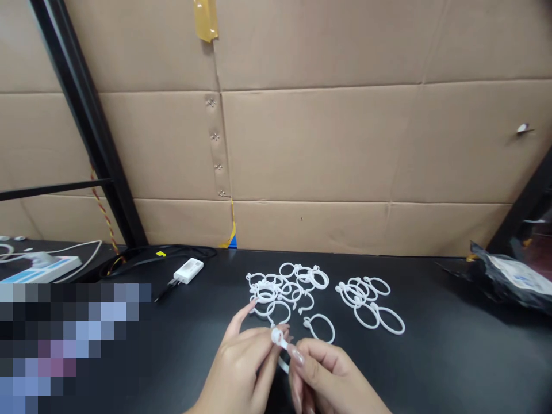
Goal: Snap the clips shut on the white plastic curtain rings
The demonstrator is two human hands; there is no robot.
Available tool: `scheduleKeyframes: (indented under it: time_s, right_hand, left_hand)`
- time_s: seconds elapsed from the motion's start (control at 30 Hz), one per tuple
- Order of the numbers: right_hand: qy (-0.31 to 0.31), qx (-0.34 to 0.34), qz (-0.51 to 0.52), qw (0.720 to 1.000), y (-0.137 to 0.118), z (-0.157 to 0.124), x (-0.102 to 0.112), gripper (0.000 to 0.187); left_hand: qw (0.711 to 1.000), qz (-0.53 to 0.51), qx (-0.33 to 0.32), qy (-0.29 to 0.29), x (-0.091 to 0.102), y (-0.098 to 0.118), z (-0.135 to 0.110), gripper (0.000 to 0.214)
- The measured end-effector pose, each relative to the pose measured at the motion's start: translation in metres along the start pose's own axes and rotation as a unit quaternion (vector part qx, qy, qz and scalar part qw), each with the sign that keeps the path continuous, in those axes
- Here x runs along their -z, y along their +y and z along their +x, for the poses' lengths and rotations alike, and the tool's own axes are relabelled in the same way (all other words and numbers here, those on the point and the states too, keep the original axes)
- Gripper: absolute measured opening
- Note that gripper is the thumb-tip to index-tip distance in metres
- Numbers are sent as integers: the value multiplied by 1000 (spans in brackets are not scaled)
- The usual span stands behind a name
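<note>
Close to me, both hands meet around one white plastic ring with a knobbed end, like a shower curtain ring (277, 337). My left hand (241, 368) is closed on it near the knob, its index finger stretched out toward the pile. Thumb and fingers of my right hand (325, 371) pinch the ring just below the knob. Part of its loop shows between the hands; the rest is hidden. Just beyond my fingers lies a heap of similar white rings (265, 294), some hooked open, some overlapping. A single ring (333, 329) rests just above my right hand.
A smaller group of white rings (390, 330) lies to the right on the black table (452, 368). Further left are a white adapter (188, 270) with a black cable and a power strip (47, 270). A black plastic package (513, 282) sits at right; a cardboard wall (319, 144) stands behind.
</note>
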State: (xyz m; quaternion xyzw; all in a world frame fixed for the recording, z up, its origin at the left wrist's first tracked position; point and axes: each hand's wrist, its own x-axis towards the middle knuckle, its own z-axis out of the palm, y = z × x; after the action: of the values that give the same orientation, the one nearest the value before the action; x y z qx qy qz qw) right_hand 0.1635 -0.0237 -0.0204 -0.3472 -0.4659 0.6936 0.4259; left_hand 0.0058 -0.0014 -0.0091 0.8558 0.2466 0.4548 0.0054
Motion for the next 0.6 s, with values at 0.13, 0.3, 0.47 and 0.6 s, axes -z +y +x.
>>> scheduleKeyframes:
  time_s: [0.13,0.3,0.47,0.6]
  right_hand:
    - [14,5,-15,1000,2,-2,1,45]
    - [38,13,-31,999,-2,-4,-1,47]
    - [46,16,-39,998,-5,-5,-3,45]
    - [34,23,-57,998,-6,-7,-2,45]
  left_hand:
    - [999,13,-29,4,0,0,-1,23]
    - [998,17,-49,22,2,2,2,23]
    - [998,14,-58,28,2,3,3,28]
    - [998,9,-62,31,2,2,1,26]
